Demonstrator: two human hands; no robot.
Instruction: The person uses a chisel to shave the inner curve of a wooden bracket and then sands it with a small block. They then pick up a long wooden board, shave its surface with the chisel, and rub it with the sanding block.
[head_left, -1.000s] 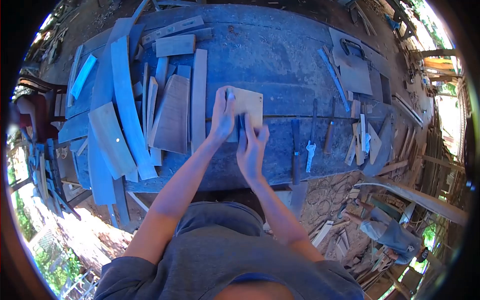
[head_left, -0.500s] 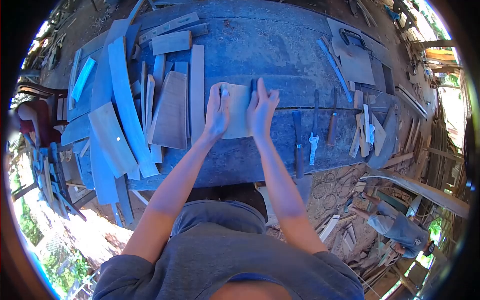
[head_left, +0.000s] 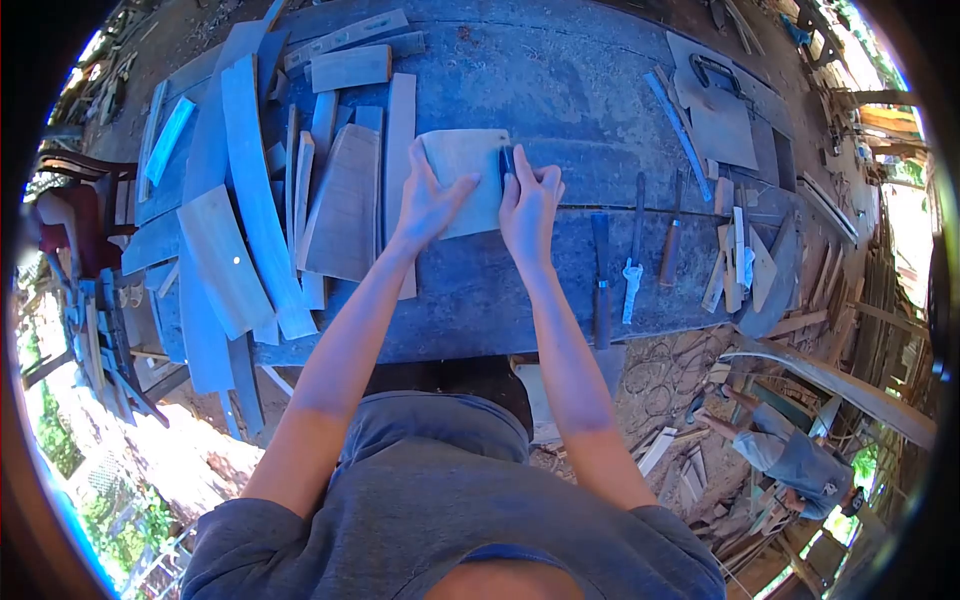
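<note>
A thin, pale wooden board lies in front of me over the blue-stained workbench. My left hand grips it at the left edge, with the thumb stretched across its upper face. At the opposite edge, my right hand is closed around a small dark flat piece, whose kind I cannot make out. That piece stands against the board's right side. To the right of this hand lie a wide-bladed chisel, a tool with a white-wrapped handle and a wooden-handled tool.
Wooden boards and strips are piled on the bench's left side. A dark clamp rests on a flat panel at the far right. Another person is at the lower right, among wood scraps on the ground.
The board has moved away from my body and more of its face shows. My left hand has opened out, its thumb now across the board. My right hand stays at the right edge.
</note>
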